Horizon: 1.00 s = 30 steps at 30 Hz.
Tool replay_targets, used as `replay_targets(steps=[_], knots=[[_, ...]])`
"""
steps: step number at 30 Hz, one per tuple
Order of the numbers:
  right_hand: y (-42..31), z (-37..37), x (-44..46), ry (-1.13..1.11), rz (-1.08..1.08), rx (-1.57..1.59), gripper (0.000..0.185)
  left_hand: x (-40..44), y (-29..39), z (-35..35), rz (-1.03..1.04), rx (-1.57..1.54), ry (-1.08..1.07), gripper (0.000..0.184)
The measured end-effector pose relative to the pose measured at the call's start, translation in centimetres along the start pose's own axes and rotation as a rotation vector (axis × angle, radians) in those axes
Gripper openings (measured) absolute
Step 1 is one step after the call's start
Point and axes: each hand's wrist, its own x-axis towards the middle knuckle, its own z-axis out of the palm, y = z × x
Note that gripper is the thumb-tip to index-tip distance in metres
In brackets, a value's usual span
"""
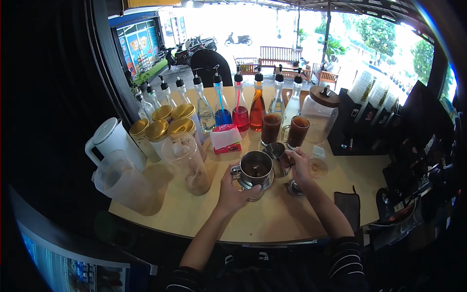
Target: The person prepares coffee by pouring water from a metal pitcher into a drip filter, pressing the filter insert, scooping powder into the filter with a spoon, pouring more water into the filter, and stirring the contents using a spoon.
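Observation:
My left hand is closed around a metal drip coffee filter, thumb on its wide rim and fingers near its handle. Inside the filter is something dark. It appears to sit over a small glass, mostly hidden beneath it. My right hand pinches the handle side of a small metal cup, tilted beside the filter. A small round metal piece lies below my right hand. Just behind stand two glass mugs of brown drink, one on the left and one on the right.
Pump bottles of coloured syrup line the back of the counter. Gold-lidded jars, a clear canister and pitchers stand left. A red tissue pack, wooden-lidded jar and dark cloth are also there.

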Motion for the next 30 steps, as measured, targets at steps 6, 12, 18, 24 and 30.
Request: replay_targets(steps=[6,12,18,24,30], knots=[[3.9,-1.4,1.6,-0.036,0.031,-0.016,0.016,0.0,0.0,0.0,-0.011,-0.012,-0.002,0.071],[1.9,-3.2,-0.3,-0.165,0.089,-0.368,0.023,-0.1,0.0,0.1,0.005,0.001,0.004,0.07],[-4.7,-9.1,-6.8,-0.282,-0.126,-1.45,0.028,-0.1,0.6,0.3,0.002,-0.035,0.015,0.069],[-2.9,-10.6,-10.7,-0.2,-0.216,-1.705,0.016,-0.4,-0.3,0.4,-0.057,-0.091,0.044,0.071],[-9.1,-5.2,-8.7,-0.233,-0.486,-1.221,0.007,-0.2,0.1,0.0,-0.024,0.004,0.006,0.073]])
